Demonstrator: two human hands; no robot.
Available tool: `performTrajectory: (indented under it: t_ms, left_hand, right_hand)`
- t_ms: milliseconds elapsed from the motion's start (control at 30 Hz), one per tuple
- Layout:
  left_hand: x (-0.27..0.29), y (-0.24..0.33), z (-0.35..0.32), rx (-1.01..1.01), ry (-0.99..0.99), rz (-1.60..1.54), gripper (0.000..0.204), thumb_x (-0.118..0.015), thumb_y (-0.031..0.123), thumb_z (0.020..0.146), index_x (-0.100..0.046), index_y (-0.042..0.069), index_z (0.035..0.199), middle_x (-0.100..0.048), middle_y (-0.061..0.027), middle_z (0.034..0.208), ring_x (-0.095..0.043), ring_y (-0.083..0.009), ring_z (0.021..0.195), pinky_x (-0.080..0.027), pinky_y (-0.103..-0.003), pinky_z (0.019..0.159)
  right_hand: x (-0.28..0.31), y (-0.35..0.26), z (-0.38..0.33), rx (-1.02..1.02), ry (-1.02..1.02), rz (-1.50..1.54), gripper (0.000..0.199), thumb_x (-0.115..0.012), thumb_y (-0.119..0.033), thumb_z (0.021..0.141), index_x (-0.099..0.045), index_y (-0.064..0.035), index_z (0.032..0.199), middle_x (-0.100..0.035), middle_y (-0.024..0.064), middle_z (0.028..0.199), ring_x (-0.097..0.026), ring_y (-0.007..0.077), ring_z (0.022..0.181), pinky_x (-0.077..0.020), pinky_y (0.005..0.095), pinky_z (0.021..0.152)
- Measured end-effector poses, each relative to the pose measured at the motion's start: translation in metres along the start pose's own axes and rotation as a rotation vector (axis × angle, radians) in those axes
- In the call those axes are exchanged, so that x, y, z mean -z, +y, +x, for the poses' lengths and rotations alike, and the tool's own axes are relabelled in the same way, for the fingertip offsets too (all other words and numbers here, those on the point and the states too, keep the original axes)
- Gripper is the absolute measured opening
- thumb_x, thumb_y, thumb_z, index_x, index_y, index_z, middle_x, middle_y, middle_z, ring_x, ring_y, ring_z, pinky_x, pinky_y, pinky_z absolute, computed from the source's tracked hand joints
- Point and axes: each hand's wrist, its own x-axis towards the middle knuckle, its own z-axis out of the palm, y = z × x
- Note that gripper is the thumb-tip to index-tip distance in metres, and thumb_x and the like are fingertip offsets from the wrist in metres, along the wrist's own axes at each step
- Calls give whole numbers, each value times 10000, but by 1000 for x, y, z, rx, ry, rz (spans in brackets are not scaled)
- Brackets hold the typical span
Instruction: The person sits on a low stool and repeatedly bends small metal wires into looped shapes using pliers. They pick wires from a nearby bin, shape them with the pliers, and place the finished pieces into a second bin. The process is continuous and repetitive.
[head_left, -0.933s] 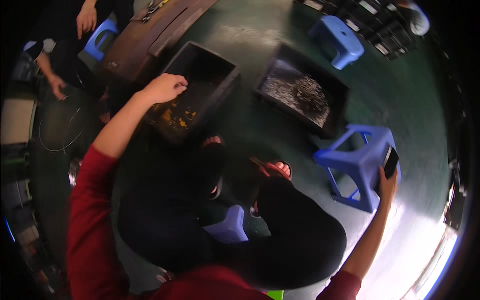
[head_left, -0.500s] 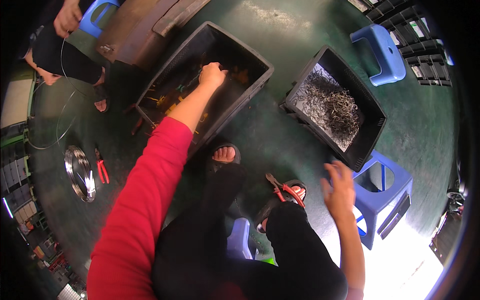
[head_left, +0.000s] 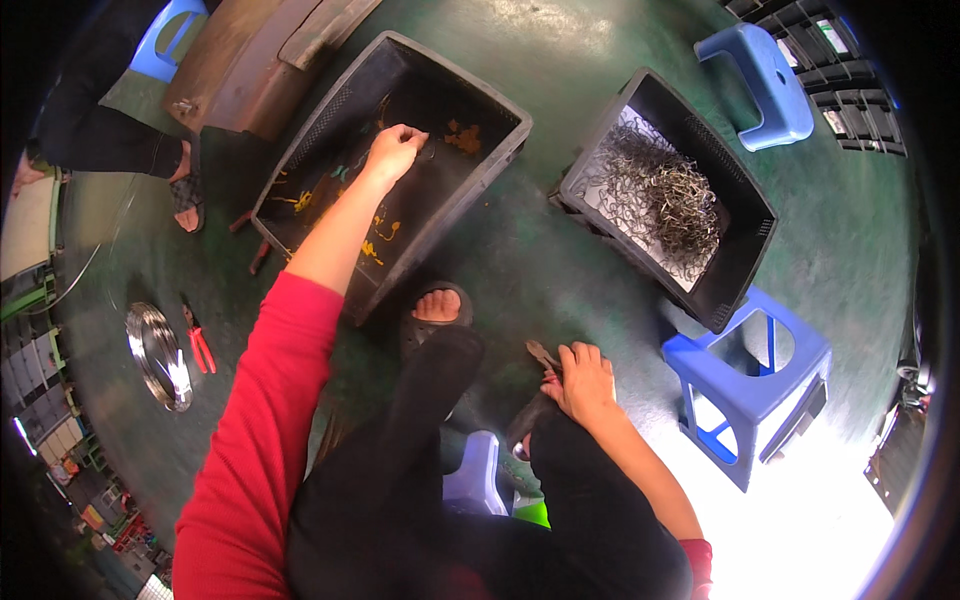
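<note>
My left hand is closed in a pinch inside the large black crate. A thin, curved sliver shows at its fingertips, too fine to make out. Around and below it, yellow-orange pieces and a few dark, thin ones lie on the crate's floor. Low down near my right knee, my right hand is closed over the red handles of a pair of cutting pliers. Their metal jaws stick out to the left, and most of the handles are hidden under my fingers.
A second black crate at the right holds a heap of bent metal hooks. Blue stools stand beside it and farther back. A wire coil and red-handled pliers lie left; another person's leg is beyond.
My right hand has come left and down from the stool onto the pliers and closed on them. My left hand stays inside the crate. The other person's hands have mostly left the picture.
</note>
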Motion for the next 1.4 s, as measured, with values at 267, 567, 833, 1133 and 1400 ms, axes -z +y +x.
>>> performTrajectory:
  t_ms: [267,567,833,1133,1400]
  left_hand:
    - [2,9,-3,-108,217,464,356,-725,272,855,-677,85,1153,-717,-132,1064,-678,-273,1009,-517,-376,878]
    - [-16,7,10,-194,245,661,357,-776,271,795,-694,144,1118,-715,-114,1056,-667,-314,1024,-520,-429,901]
    - [26,90,-82,5,-184,-582,187,-681,242,915,-606,132,1046,-647,11,964,-609,-106,893,-463,-266,759]
    - [-23,141,-197,217,-482,-909,91,-585,175,961,-568,109,1021,-625,-16,982,-597,-128,917,-494,-308,821]
    - [-34,138,-210,159,-571,-918,78,-580,162,961,-558,102,1004,-617,-33,1000,-586,-145,935,-487,-304,832]
  right_hand:
    - [-32,7,-2,-31,-27,-97,640,-791,-293,707,-526,-51,1236,-506,93,1183,-455,277,1180,-398,433,967]
    - [-4,14,4,15,89,80,547,-739,-220,744,-542,-42,1221,-540,109,1128,-569,292,1039,-455,433,933]
    - [112,-2,21,-40,-63,1586,446,-662,-103,894,-484,15,1285,-615,90,1042,-635,179,875,-519,310,776]
    - [159,-49,44,-51,216,1778,463,-724,-93,864,-503,3,1260,-598,77,1006,-627,173,845,-512,307,747]
    - [158,-44,44,-90,213,1824,420,-697,-53,864,-514,17,1236,-612,69,913,-625,160,795,-508,310,725]
